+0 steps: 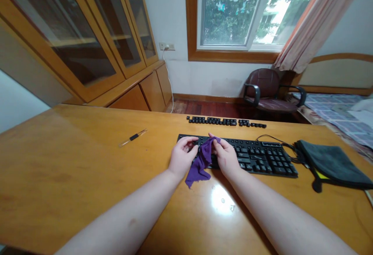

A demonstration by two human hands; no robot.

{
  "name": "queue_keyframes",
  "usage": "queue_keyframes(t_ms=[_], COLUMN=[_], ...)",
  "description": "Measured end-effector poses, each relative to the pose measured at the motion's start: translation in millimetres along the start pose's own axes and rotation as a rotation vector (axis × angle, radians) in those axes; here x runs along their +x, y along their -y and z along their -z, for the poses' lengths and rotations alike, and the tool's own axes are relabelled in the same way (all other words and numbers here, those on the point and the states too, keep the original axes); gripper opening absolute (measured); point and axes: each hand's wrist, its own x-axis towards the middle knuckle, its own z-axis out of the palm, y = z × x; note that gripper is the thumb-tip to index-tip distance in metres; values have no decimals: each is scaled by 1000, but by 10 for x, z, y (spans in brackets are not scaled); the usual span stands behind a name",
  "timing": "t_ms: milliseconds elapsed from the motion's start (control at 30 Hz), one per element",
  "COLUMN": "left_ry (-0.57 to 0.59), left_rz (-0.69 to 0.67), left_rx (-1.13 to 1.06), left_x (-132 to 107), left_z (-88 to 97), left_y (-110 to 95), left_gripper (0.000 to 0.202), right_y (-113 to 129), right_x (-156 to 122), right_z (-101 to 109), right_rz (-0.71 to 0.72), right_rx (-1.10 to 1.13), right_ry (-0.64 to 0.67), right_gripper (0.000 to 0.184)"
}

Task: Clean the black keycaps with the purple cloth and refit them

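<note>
A purple cloth (201,165) hangs from my right hand (227,156), its top bunched between thumb and fingers and its ragged lower end drooping toward the table. To its left, my left hand (184,156) is curved, with a gap between thumb and fingertips; I see nothing held there. Both hands are over the left half of a black keyboard (259,157), hiding many of its keys. Along the keyboard's top row, some key positions look bare. Beyond it, loose black keycaps (214,121) are lined up near the far table edge.
On the wooden table (87,177), a slim tool with a black grip (134,136) lies left. A dark grey cloth or pouch (335,163) and a cable (288,146) are at right. An armchair (264,88) stands beyond the far edge, and a glass-doored cabinet (101,53) at left.
</note>
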Motion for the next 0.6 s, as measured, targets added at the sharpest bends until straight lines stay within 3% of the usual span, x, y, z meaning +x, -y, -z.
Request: queue_keyframes(t_ms=[233, 400, 600], left_ry=[86, 121, 158], left_rz=[-249, -235, -234], left_rx=[278, 256, 302], left_x=[28, 0, -34], left_z=[55, 35, 47], left_y=[-16, -16, -28], left_gripper=[23, 28, 24], right_y=[40, 63, 96], right_x=[10, 22, 0], right_z=[-32, -85, -74], right_rz=[-18, -39, -27], right_rx=[-4, 107, 87], right_ry=[8, -46, -8], right_gripper=[41, 35, 28])
